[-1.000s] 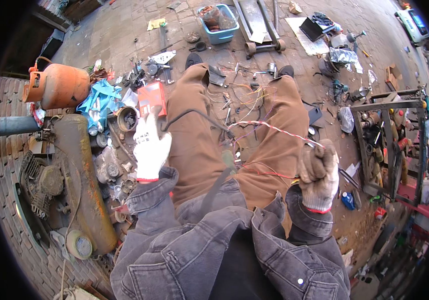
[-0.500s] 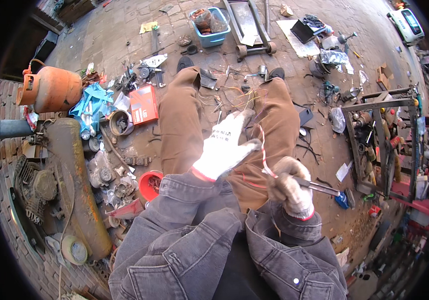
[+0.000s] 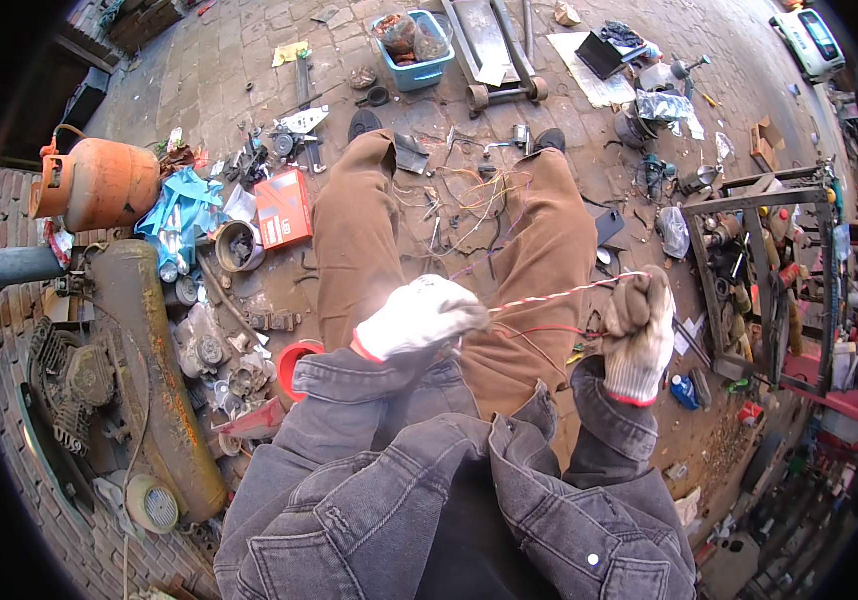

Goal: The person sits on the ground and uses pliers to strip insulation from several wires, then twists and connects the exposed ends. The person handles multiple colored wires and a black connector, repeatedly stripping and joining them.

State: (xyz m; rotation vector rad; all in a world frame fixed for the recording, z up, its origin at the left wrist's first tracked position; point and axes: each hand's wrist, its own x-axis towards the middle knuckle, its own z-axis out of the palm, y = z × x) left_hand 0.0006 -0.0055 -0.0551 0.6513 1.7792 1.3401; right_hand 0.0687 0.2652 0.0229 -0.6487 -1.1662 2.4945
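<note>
Both my hands wear white work gloves, and a twisted red-and-white wire [image 3: 559, 294] stretches between them above my thighs. My left hand [image 3: 423, 316] is closed, pinching the wire's left end at the fingertips. My right hand [image 3: 641, 322] is a fist around its other end, the glove's fingers dark with dirt. A plain red wire [image 3: 549, 329] runs below the twisted one toward the right fist. Behind that fist shows part of a thin dark rod; whether it is held cannot be told. Loose coloured wires [image 3: 494, 190] spread on the ground between my legs.
An orange gas cylinder [image 3: 114, 183], a red box [image 3: 283, 210] and a red bowl [image 3: 295, 366] are on the left. A blue basin [image 3: 416, 76] and a floor jack [image 3: 492, 50] stand ahead. To the right are a phone [image 3: 609, 227] and a metal frame [image 3: 757, 205] full of parts.
My right hand has moved right and up, drawing the twisted wire out taut. My left hand has turned and come down, closing on the wire. The tool in my right hand is now mostly hidden.
</note>
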